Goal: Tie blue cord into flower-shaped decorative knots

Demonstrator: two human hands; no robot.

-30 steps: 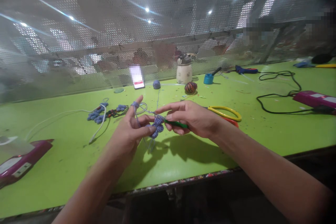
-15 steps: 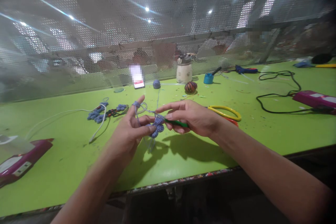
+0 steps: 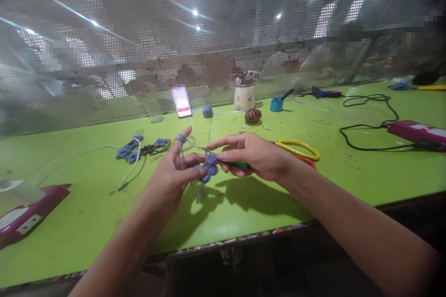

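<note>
My left hand (image 3: 177,169) pinches a small purple crocheted flower (image 3: 210,167) between thumb and fingers. Purple yarn is wound round its raised index finger and runs across to the flower's top. Closed on a green-handled crochet hook (image 3: 240,164), my right hand (image 3: 256,155) is right beside the flower; the hook's tip is lost among the stitches. A strand leads back from the work toward a purple yarn ball (image 3: 207,111). Loose yarn tails hang beneath the flower.
Finished purple crochet pieces (image 3: 128,152) and a white cable (image 3: 139,158) lie left. Yellow-handled scissors (image 3: 298,148) are behind my right wrist. Farther back stand a phone (image 3: 184,112), a bottle (image 3: 244,95), a multicoloured yarn ball (image 3: 253,116) and a blue pot (image 3: 276,104). Magenta devices (image 3: 421,132) sit at both sides.
Both hands stay almost in place. The crochet hook has shifted slightly within my right hand, with less of its green handle showing.
</note>
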